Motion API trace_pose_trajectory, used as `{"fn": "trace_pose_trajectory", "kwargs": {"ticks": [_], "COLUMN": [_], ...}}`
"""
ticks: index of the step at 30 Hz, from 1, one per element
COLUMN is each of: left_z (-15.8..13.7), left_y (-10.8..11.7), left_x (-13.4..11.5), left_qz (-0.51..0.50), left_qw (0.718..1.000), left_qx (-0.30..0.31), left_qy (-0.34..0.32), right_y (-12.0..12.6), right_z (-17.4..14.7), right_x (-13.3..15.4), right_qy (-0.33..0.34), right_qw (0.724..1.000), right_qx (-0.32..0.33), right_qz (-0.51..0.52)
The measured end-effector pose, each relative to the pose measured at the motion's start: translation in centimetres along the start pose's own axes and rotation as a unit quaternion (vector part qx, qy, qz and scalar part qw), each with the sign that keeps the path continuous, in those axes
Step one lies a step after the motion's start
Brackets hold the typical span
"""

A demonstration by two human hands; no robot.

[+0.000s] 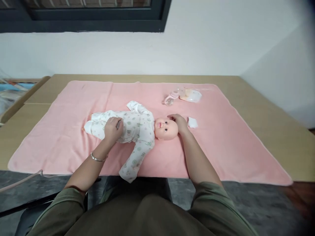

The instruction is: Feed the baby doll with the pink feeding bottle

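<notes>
A baby doll [166, 128] lies on its back on a pink blanket [233, 147], head to the right, dressed in a white printed sleepsuit [133, 126]. My left hand [113, 128] rests at the doll's hip with its fingers curled closed. Something small and greyish shows at those fingers, too little of it to name. Against the top of the doll's head is my right hand [180, 122], its fingers reaching loosely along the far side. One sleeve of the suit stretches towards me over the blanket's near edge; the other points to the wall.
A small pink-topped baby bottle [171, 97] lies beyond the doll's head, beside a clear packet [191, 95]. A white folded cloth or tissue [192, 122] sits right of my right hand. The wooden table [263, 121] meets a white wall. A wooden-edged tray [23, 98] stands at left.
</notes>
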State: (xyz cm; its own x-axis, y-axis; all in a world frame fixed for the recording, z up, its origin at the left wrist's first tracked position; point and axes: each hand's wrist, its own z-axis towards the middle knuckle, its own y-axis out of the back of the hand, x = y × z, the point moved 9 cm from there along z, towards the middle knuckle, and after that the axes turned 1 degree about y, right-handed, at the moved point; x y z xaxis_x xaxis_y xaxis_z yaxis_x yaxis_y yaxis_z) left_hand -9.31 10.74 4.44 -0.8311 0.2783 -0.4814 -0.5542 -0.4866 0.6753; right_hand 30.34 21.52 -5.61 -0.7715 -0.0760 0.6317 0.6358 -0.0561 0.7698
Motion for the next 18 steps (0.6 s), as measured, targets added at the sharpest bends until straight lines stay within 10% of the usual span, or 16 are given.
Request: {"fn": "trace_pose_trajectory", "kwargs": {"ticks": [18], "left_z": [0.78], "left_y": [0.04], "left_x": [-0.18], "left_qz": [0.009], "left_qw": [1.0], "left_qx": [-0.001], "left_qy": [-0.005], "right_y": [0.3], "right_z": [-0.11], "right_x": [1.24], "right_qy": [-0.023], "right_qw": [1.0], "right_qx": [0.008], "right_qz": [-0.015]}}
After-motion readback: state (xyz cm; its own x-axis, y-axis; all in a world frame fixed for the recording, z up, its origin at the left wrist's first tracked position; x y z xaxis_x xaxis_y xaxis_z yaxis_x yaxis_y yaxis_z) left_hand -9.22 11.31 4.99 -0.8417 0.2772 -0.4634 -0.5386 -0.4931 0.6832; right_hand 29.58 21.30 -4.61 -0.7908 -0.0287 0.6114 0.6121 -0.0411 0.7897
